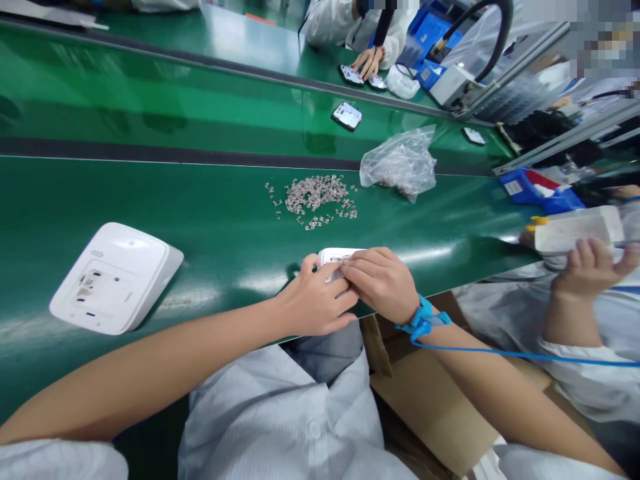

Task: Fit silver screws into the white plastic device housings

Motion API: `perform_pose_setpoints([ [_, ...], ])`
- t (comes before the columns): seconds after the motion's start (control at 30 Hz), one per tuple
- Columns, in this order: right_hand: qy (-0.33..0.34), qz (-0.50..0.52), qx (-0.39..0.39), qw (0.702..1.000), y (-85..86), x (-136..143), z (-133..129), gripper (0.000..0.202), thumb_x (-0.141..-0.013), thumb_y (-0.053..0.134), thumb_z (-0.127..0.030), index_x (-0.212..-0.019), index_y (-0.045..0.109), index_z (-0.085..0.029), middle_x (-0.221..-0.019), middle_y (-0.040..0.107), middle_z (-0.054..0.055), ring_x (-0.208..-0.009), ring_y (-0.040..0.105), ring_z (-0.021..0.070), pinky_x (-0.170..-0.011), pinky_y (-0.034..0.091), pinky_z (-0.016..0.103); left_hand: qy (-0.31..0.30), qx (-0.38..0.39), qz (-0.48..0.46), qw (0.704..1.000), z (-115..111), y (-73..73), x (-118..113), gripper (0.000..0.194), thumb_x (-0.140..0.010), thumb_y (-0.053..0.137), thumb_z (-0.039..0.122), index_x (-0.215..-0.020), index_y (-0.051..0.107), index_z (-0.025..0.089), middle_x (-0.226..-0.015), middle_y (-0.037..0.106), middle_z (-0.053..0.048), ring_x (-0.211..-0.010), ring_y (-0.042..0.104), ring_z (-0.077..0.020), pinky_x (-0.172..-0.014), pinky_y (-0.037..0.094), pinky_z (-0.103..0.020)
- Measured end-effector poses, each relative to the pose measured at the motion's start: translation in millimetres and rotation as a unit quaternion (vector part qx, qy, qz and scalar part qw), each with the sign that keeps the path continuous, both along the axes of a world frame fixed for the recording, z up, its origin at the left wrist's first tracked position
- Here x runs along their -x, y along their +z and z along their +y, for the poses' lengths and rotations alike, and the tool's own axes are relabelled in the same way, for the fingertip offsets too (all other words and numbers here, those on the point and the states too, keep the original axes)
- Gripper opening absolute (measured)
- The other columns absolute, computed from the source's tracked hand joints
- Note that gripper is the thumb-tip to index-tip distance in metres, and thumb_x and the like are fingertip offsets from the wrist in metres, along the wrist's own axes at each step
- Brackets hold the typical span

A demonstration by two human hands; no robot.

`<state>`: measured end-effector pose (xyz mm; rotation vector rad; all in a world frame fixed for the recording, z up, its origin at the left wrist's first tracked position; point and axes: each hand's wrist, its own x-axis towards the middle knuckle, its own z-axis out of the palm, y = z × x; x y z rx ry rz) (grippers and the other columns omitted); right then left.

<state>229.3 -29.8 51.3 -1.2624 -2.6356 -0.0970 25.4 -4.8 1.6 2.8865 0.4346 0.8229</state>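
Observation:
A white plastic device [327,254] lies near the table's front edge, mostly covered by both hands. My left hand [319,297] is on its left side, fingers bent over it and the thumb side at its edge. My right hand [383,279], with a blue strap at the wrist, has its fingers pressed together on top of the device; anything small between the fingertips is hidden. Just beyond lies a pile of small metal parts [317,193]. To the left rests a larger white device [120,270], showing a recess with metal contacts.
A clear plastic bag [400,163] lies behind the pile, to the right. Farther back, a white-and-black unit [347,116] sits on the green strip. Across, a person's hand [369,63] touches similar units. At right, another person holds a white part [575,231] near a blue bin [523,188].

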Motion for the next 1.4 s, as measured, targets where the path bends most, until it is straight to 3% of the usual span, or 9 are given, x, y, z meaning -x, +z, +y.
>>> perform_pose_setpoints([
  [0.1,-0.001,0.026,0.018,1.0,5.1,-1.3,5.1,0.025,-0.103,0.047,-0.019,-0.094,0.07,-0.022,-0.092,0.073,0.006,-0.097,0.062,0.0248,-0.082,0.047,0.039,0.006,-0.007,0.005,1.0,0.0,-0.6,0.8,0.03,-0.1,0.049,0.044,-0.107,0.066,0.019,-0.113,0.068,-0.008,-0.117,0.053,-0.0323,-0.086,0.026,-0.045],
  [0.27,-0.082,0.118,0.01,0.99,4.3,-7.1,19.5,0.02,-0.089,0.06,-0.023,-0.108,0.067,-0.02,-0.107,0.068,0.01,-0.1,0.059,0.0296,-0.09,0.049,0.046,-0.001,-0.026,0.004,1.0,0.9,-1.8,0.6,0.031,-0.101,0.047,0.043,-0.106,0.064,0.018,-0.118,0.068,-0.009,-0.12,0.05,-0.0298,-0.083,0.027,-0.043],
  [0.47,-0.125,0.114,0.055,0.984,-1.7,-8.6,33.0,0.013,-0.077,0.065,-0.019,-0.09,0.067,-0.019,-0.095,0.068,0.007,-0.089,0.059,0.0266,-0.085,0.048,0.043,-0.011,-0.006,0.022,1.0,1.7,-0.2,0.1,0.034,-0.102,0.042,0.044,-0.108,0.061,0.016,-0.11,0.069,-0.009,-0.1,0.055,-0.0231,-0.077,0.027,-0.042],
  [0.77,-0.093,0.155,0.02,0.983,5.6,-2.7,15.8,0.012,-0.09,0.06,-0.02,-0.1,0.067,-0.021,-0.094,0.069,0.007,-0.093,0.059,0.0271,-0.081,0.051,0.042,0.004,-0.017,-0.001,1.0,-1.6,-0.5,2.0,0.032,-0.103,0.042,0.042,-0.107,0.063,0.017,-0.12,0.068,-0.01,-0.13,0.046,-0.0325,-0.087,0.027,-0.048],
  [0.93,-0.043,0.151,0.006,0.988,-3.2,-4.4,-2.5,0.024,-0.097,0.055,-0.014,-0.117,0.066,-0.022,-0.105,0.071,0.008,-0.099,0.062,0.027,-0.085,0.054,0.045,0.0,-0.012,-0.003,1.0,-1.3,0.8,2.1,0.03,-0.1,0.049,0.042,-0.107,0.064,0.018,-0.118,0.067,-0.01,-0.13,0.048,-0.0362,-0.088,0.028,-0.048],
  [1.17,0.004,0.138,-0.023,0.99,-13.3,-11.3,-12.8,0.044,-0.096,0.056,-0.007,-0.138,0.059,-0.02,-0.123,0.069,0.011,-0.113,0.061,0.0297,-0.096,0.056,0.051,-0.002,-0.02,0.0,1.0,-1.5,2.1,1.7,0.03,-0.1,0.049,0.042,-0.108,0.063,0.017,-0.116,0.068,-0.01,-0.129,0.05,-0.0363,-0.09,0.03,-0.051],
  [1.4,0.049,0.051,-0.035,0.997,-6.0,-10.6,-9.9,0.04,-0.097,0.051,-0.008,-0.135,0.061,-0.014,-0.125,0.068,0.015,-0.113,0.062,0.0311,-0.095,0.057,0.05,0.002,-0.023,0.006,1.0,-1.2,2.3,0.8,0.032,-0.099,0.05,0.043,-0.112,0.063,0.017,-0.117,0.068,-0.01,-0.127,0.051,-0.0342,-0.09,0.031,-0.051],
])
